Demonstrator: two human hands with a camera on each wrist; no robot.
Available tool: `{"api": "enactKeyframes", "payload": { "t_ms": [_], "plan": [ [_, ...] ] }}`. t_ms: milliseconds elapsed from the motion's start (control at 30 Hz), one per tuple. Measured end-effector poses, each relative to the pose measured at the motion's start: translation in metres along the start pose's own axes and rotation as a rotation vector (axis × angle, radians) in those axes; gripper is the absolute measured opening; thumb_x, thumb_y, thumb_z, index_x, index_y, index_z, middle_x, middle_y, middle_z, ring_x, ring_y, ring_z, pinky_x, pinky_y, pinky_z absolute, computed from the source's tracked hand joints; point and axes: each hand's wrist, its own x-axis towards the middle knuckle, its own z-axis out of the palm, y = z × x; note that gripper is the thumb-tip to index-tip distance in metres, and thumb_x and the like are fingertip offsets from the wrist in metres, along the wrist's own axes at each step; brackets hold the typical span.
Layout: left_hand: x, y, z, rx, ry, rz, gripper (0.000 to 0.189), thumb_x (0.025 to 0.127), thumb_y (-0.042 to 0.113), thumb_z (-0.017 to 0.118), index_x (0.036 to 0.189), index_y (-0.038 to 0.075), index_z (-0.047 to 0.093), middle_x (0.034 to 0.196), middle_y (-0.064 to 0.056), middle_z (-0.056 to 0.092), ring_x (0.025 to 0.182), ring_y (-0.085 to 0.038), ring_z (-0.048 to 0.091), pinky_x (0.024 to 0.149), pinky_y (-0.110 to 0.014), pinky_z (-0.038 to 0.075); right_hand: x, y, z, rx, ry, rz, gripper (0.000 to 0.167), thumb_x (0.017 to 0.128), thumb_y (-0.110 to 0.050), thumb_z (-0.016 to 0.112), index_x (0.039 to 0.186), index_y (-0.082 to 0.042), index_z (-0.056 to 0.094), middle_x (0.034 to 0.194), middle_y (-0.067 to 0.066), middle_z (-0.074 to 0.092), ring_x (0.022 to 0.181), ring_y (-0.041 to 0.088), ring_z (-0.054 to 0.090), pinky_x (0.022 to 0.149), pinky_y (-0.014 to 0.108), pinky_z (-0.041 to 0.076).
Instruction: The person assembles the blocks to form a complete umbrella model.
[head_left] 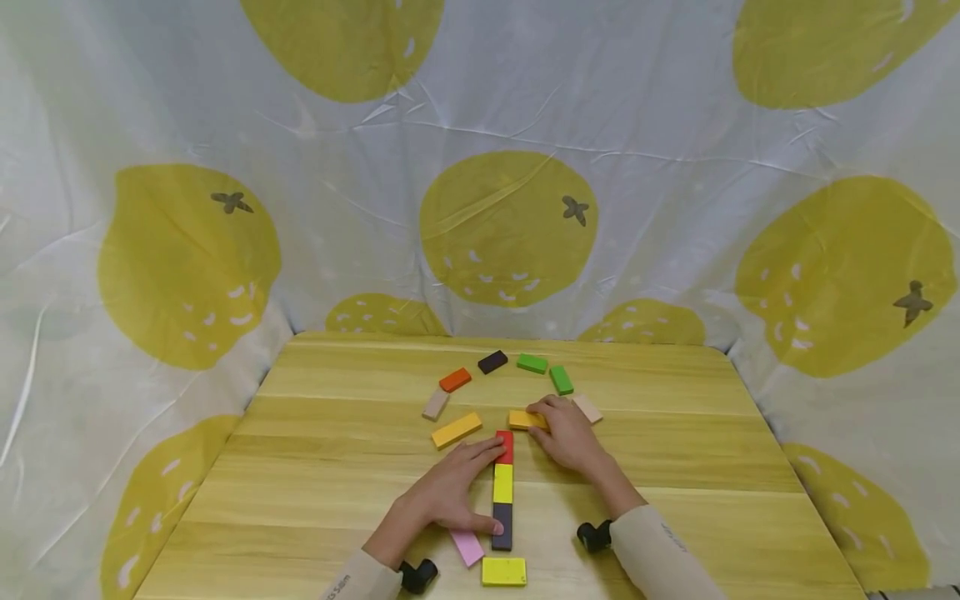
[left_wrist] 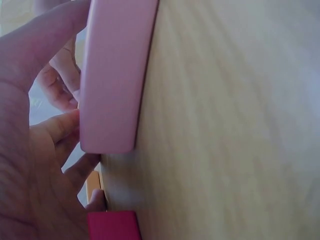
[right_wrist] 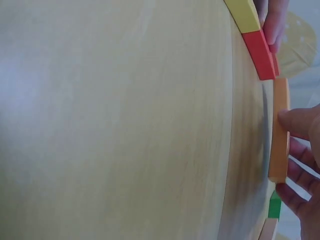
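Note:
My right hand [head_left: 567, 435] pinches a yellow-orange block [head_left: 522, 419] between thumb and fingers; in the right wrist view this orange block [right_wrist: 279, 130] lies close to the end of the red one. Along the middle of the table runs a straight column: a red block [head_left: 505, 450], a yellow block [head_left: 503, 484] and a black block [head_left: 502, 525]. My left hand [head_left: 450, 489] spans its left side, fingertips on the red block and thumb on the black one. Partly beneath that hand is a pink block [head_left: 468, 547], large in the left wrist view.
Beyond the column, an arc holds an orange-yellow block [head_left: 457, 431], two beige blocks [head_left: 435, 405], an orange-red block [head_left: 455, 380], a black block [head_left: 492, 362] and two green blocks [head_left: 532, 363]. Another yellow block [head_left: 504, 572] lies nearest me. A magenta block [left_wrist: 115, 226] shows beside my left hand.

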Motion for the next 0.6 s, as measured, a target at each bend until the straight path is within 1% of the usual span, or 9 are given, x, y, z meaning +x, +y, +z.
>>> {"api": "enactKeyframes", "payload": {
  "t_ms": [167,333,600],
  "plan": [
    [0.0007,-0.0013,0.0009,0.013,0.002,0.002,0.113,0.074,0.076,0.075,0.163,0.021,0.032,0.172,0.006,0.024,0.156,-0.023,0.029,0.128,-0.052,0.022,0.0043,-0.0037,0.0044,-0.008,-0.034,0.006,0.033,0.098,-0.025,0.072,0.126,-0.010,0.070,0.122,0.006,0.066,0.114,0.027,0.061,0.101,0.046,0.053],
    [0.0008,-0.0024,0.0016,-0.001,0.013,0.013,0.113,0.075,0.076,0.076,0.163,0.020,0.032,0.171,0.005,0.024,0.156,-0.024,0.030,0.128,-0.053,0.022,0.0058,-0.0055,0.0074,-0.013,-0.048,0.014,0.032,0.098,-0.025,0.072,0.126,-0.010,0.070,0.122,0.007,0.066,0.113,0.026,0.060,0.101,0.045,0.053],
    [0.0005,-0.0027,0.0001,0.004,0.015,0.020,0.113,0.075,0.074,0.076,0.163,0.019,0.032,0.172,0.005,0.024,0.156,-0.027,0.030,0.127,-0.054,0.023,0.0057,-0.0054,0.0097,-0.040,-0.037,-0.018,0.032,0.098,-0.025,0.072,0.126,-0.010,0.071,0.121,0.006,0.066,0.111,0.025,0.060,0.098,0.043,0.054]
  ]
}}
